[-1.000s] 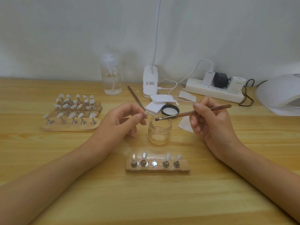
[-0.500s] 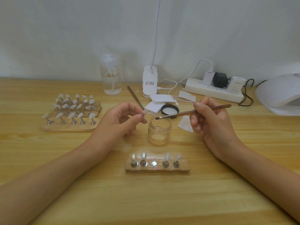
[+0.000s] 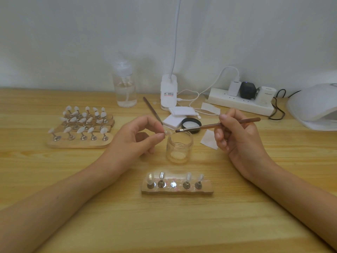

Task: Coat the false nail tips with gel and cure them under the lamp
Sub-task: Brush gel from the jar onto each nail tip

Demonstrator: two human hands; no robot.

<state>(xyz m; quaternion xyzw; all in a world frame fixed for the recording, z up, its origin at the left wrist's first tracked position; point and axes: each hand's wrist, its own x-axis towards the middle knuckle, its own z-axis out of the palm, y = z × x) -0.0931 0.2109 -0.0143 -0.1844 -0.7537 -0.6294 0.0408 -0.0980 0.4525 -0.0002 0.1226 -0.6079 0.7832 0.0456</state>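
My left hand pinches a small false nail tip on its stand above the open glass gel jar. My right hand grips a brown brush, whose bristle end sits just right of the tip. Below the jar a wooden holder carries several nail tips on metal stands, with its middle socket bare. The white curing lamp stands at the far right.
More wooden holders with several nail tips lie at the left. Behind the jar are a black lid, white pads, a clear pump bottle, a desk lamp base, a second brush and a power strip.
My left hand has brought the nail tip slightly right, closer to the brush bristles. The right hand and brush have barely moved.
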